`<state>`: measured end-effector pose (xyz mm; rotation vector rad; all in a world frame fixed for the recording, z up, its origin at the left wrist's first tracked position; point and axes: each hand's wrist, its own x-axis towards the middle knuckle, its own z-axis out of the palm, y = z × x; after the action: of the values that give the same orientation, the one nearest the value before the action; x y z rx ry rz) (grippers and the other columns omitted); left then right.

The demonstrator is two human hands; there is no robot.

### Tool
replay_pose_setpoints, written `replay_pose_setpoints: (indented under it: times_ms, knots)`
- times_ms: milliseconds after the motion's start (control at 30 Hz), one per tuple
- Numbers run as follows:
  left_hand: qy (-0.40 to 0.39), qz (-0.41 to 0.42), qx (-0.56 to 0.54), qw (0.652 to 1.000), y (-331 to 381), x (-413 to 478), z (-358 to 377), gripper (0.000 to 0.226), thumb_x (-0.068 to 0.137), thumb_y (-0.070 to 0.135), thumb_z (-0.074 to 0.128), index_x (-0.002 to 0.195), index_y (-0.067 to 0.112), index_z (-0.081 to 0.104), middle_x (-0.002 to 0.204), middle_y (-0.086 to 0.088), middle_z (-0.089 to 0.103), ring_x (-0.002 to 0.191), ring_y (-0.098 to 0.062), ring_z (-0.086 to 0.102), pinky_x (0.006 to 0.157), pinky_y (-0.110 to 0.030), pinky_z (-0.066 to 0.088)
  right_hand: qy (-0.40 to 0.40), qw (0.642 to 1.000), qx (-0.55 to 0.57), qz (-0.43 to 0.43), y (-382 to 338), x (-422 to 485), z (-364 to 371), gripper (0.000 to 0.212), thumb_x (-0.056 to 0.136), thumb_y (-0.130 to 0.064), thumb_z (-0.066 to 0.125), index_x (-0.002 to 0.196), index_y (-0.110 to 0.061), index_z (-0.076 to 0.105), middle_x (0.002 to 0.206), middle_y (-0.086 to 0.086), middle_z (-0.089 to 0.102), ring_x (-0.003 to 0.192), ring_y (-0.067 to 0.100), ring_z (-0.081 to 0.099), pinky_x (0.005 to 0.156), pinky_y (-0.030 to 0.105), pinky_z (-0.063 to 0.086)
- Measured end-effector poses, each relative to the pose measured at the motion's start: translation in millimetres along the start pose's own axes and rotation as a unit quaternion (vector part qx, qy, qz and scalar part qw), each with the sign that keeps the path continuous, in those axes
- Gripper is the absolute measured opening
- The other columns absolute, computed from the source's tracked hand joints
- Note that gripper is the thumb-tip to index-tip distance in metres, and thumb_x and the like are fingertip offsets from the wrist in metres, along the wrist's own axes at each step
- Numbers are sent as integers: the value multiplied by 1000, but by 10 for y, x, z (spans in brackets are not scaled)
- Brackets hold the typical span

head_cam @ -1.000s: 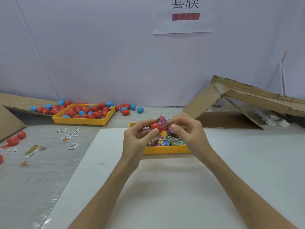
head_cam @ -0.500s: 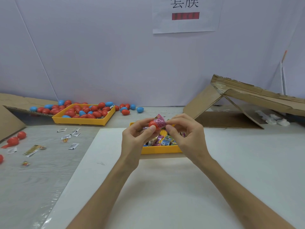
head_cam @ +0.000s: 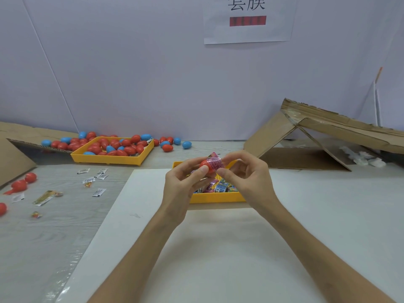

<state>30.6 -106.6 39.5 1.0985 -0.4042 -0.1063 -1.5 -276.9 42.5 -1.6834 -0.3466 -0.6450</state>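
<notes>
Pinched red egg (head_cam: 205, 165) in left grip (head_cam: 182, 189), pink film sleeve (head_cam: 216, 162) in right grip (head_cam: 249, 181); sleeved about halfway, rest left

I am holding a glossy red egg (head_cam: 206, 165) that is wearing a pink sleeve (head_cam: 216, 163) printed with darker marks, above a yellow tray (head_cam: 216, 197) whose wrappers (head_cam: 221, 187) are showing blue, pink, green and yellow prints. Further off, red and blue eggs (head_cam: 122, 147) are filling a second yellow tray (head_cam: 105, 160), and brown cardboard (head_cam: 341, 132) is flanking a grey wood-grain table (head_cam: 43, 232) and a plain white sheet (head_cam: 218, 259). On the pale lilac wall (head_cam: 153, 73) a white sign (head_cam: 277, 18) is showing black characters over a red bar with dark marks.
</notes>
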Motion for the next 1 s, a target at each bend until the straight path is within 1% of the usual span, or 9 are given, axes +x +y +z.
replay_pose_setpoints:
  times_ms: [67, 133, 233, 300, 400, 633, 767, 867, 1000]
  knots:
    - [-17, -8, -1, 1000, -6, -4, 4, 31, 76, 21, 75, 106, 12, 76, 109, -17, 73, 97, -28, 74, 77, -28, 59, -9, 1000, 20, 21, -20, 4, 2, 46, 79, -12, 82, 121, -16, 62, 103, 2, 69, 77, 27, 67, 70, 34, 59]
    - [-24, -17, 7, 1000, -8, -12, 16, 30, 74, 23, 77, 103, 15, 78, 113, -20, 71, 97, -30, 74, 76, -28, 60, -30, 998, 43, 35, -38, 5, -2, 55, 79, -13, 81, 129, -17, 59, 109, 4, 68, 87, 24, 70, 75, 32, 59]
    - [-15, -27, 25, 999, -5, -12, 23, 37, 70, 30, 79, 104, 16, 78, 120, -22, 67, 96, -29, 74, 74, -27, 60, -43, 998, 36, 34, -68, -3, -9, 44, 77, -20, 81, 119, -21, 67, 99, -4, 72, 88, 15, 71, 77, 30, 59]
    - [-11, -27, 36, 999, -4, -9, 19, 41, 70, 30, 78, 108, 13, 76, 122, -21, 66, 98, -28, 73, 74, -26, 59, -42, 998, 31, 37, -73, -2, -3, 41, 75, -21, 81, 115, -21, 70, 97, -5, 73, 87, 16, 71, 80, 35, 60]
    - [-11, -27, 27, 999, -5, -12, 22, 41, 72, 26, 76, 109, 10, 75, 120, -22, 68, 100, -27, 72, 75, -26, 58, -41, 997, 42, 43, -83, 2, 12, 38, 75, -16, 83, 112, -18, 71, 94, -3, 73, 85, 16, 72, 80, 35, 60]
    - [-53, -39, 20, 998, 5, -23, 13, 25, 78, 19, 73, 101, 17, 81, 110, -14, 73, 100, -25, 71, 81, -29, 60, -54, 998, 23, 29, -56, 8, -8, 61, 75, -3, 85, 128, -19, 59, 92, 0, 72, 85, 23, 73, 78, 36, 61]
    - [-63, -64, 12, 996, 13, -14, -8, 34, 79, 13, 72, 112, 5, 73, 108, -14, 73, 101, -26, 72, 82, -31, 59, -65, 998, -17, 7, -40, 7, -29, 48, 74, -3, 86, 115, -19, 65, 90, -2, 73, 82, 17, 71, 75, 25, 56]
    - [-72, -69, 14, 995, 12, -14, -29, 38, 80, 12, 71, 117, 3, 70, 105, -17, 71, 98, -27, 72, 82, -31, 59, -71, 997, -32, 1, -31, 6, -40, 35, 76, -3, 85, 104, -18, 69, 88, -5, 74, 80, 17, 71, 74, 22, 53]
    - [-80, -73, 22, 994, 10, -4, -53, 29, 79, 11, 74, 106, 2, 69, 104, -19, 70, 95, -26, 71, 82, -31, 59, -74, 996, -41, 7, -21, 11, -54, 31, 75, -4, 86, 97, -20, 71, 86, -8, 74, 78, 14, 71, 73, 22, 53]
